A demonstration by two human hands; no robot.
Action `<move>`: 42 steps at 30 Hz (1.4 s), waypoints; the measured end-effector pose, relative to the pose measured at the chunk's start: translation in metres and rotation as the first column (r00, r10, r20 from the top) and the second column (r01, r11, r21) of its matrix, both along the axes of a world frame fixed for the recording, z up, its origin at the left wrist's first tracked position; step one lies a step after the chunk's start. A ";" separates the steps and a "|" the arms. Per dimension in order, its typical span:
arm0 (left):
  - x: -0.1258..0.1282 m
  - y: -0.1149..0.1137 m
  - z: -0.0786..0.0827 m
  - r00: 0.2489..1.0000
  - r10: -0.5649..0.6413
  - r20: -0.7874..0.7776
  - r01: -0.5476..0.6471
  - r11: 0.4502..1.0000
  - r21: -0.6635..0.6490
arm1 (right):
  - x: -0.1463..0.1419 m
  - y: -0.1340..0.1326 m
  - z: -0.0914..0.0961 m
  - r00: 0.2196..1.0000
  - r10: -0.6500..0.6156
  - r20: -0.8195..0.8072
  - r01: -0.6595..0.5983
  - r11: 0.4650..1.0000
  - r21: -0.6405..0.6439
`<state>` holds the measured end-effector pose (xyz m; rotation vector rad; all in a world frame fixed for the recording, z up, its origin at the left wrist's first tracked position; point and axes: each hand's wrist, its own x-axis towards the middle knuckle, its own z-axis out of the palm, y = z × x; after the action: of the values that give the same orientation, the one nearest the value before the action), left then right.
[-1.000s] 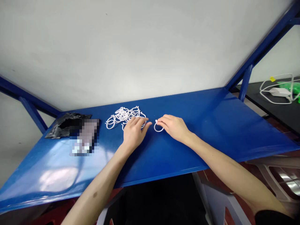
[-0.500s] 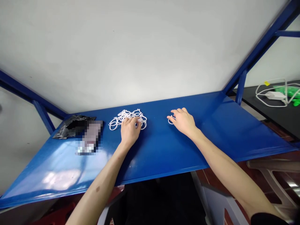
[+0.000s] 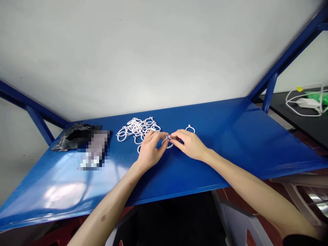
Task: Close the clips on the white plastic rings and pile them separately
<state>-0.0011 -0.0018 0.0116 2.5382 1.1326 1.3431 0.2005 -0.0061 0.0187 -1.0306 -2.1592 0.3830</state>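
Between my two hands is a white plastic ring point(image 3: 169, 146) with a small clasp at its top. My left hand point(image 3: 151, 145) pinches it from the left, thumb against fingertips. From the right, my right hand point(image 3: 189, 142) grips the same clasp in a pinch. Fingers cover much of the clasp, so I cannot tell whether it is fastened. A loose pile of white rings point(image 3: 135, 126) lies behind and left of my left hand. Beyond my right hand rests a single white ring point(image 3: 190, 128), partly hidden by the hand.
A torn black plastic bag point(image 3: 69, 136) and a pixelated flat object point(image 3: 97, 147) lie on the left of the blue table point(image 3: 164, 184). Blue frame bars point(image 3: 270, 92) rise at both sides. A white adapter with cable point(image 3: 309, 103) sits on a black table at right.
My left hand has moved right, away from the pile, and my right hand has moved left to meet it. Both now pinch one ring. A single ring lies behind my right hand.
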 end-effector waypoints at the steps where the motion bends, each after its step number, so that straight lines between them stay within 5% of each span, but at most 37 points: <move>1: 0.000 0.000 0.001 1.000 -0.006 0.017 0.007 1.000 -0.021 | 0.001 0.000 0.001 1.000 -0.003 -0.020 0.003 1.000 -0.004; 16: -0.001 0.000 0.003 0.989 0.012 0.149 0.042 0.934 -0.355 | 0.005 -0.003 0.007 0.996 -0.031 -0.086 0.020 0.991 -0.133; 34: -0.002 -0.004 -0.012 0.994 -0.016 0.104 0.040 0.970 -0.238 | 0.002 -0.006 -0.002 0.997 0.030 0.068 -0.029 1.000 -0.011; 42: -0.006 0.004 -0.005 0.999 0.003 -0.046 -0.015 0.964 -0.264 | 0.000 0.001 -0.001 0.991 -0.080 0.109 0.082 0.996 -0.018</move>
<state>-0.0068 0.0023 0.0066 2.3844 1.2395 1.0588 0.2010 -0.0047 0.0173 -1.1720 -2.2043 0.3206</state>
